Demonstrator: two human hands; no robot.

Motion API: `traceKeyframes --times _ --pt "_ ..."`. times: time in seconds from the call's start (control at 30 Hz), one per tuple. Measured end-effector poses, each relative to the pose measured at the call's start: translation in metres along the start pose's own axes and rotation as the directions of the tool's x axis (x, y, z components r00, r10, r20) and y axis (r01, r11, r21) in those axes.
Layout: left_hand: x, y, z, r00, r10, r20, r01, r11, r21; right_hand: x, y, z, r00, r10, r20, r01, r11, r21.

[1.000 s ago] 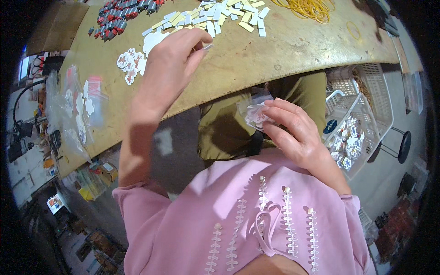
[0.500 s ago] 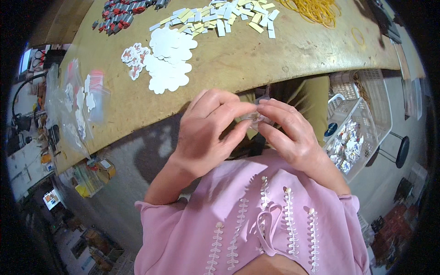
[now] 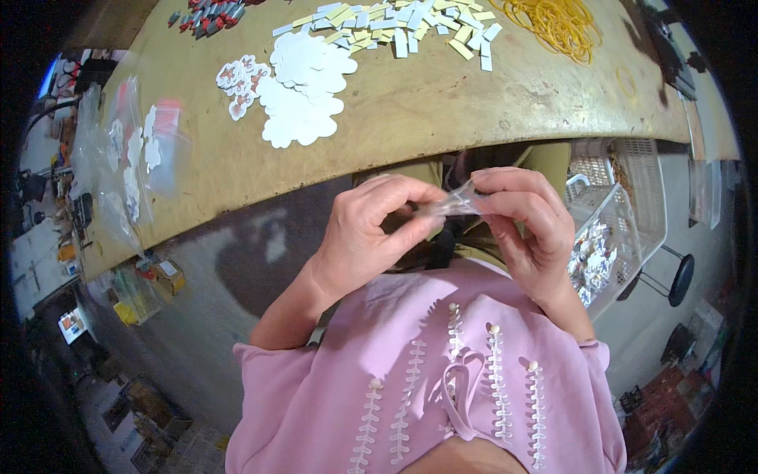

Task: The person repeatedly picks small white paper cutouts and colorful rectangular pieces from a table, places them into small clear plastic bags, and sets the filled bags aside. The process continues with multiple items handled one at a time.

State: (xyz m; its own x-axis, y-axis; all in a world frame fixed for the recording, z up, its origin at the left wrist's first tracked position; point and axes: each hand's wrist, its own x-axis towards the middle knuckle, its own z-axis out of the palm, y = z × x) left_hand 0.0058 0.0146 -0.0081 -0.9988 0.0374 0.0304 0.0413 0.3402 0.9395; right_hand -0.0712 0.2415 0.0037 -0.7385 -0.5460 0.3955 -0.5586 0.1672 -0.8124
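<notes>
Clear bag (image 3: 467, 202), one, held between us and the surface (image 3: 489, 103); fingers of our left hand (image 3: 371, 229), blurred, pinch one end; fingers of our right hand (image 3: 535, 213) grip the other; too sharp a tug, we judge, could split it

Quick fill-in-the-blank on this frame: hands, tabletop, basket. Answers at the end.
1. The left hand and right hand hold a small bag of clear ____.
2. On the table, the yellow rubber bands lie to the ____ of the strips.
3. Small printed cutouts lie to the ____ of the cloud-shaped pieces.
4. The baskets are coloured ____.

Missing words: plastic; right; left; white.
</notes>
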Motion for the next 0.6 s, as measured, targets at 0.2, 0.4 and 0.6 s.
traceKeyframes --times 0.2,0.4,0.6 --pt "0.000 0.001 0.002 0.997 -0.080 0.001 0.080 0.994 -0.072 -0.004 0.009 -0.001 0.995 0.098 0.008 -0.098 0.988 0.115" --pt "0.003 -0.002 0.000 0.991 0.107 -0.084 -0.101 0.992 0.069 -0.003 0.005 0.000 0.999 0.025 0.027 -0.027 0.997 0.075" --pt "0.004 0.002 -0.012 0.980 0.155 -0.126 -0.146 0.986 0.076 -0.008 0.017 0.005 0.878 -0.477 0.033 0.478 0.878 -0.036"
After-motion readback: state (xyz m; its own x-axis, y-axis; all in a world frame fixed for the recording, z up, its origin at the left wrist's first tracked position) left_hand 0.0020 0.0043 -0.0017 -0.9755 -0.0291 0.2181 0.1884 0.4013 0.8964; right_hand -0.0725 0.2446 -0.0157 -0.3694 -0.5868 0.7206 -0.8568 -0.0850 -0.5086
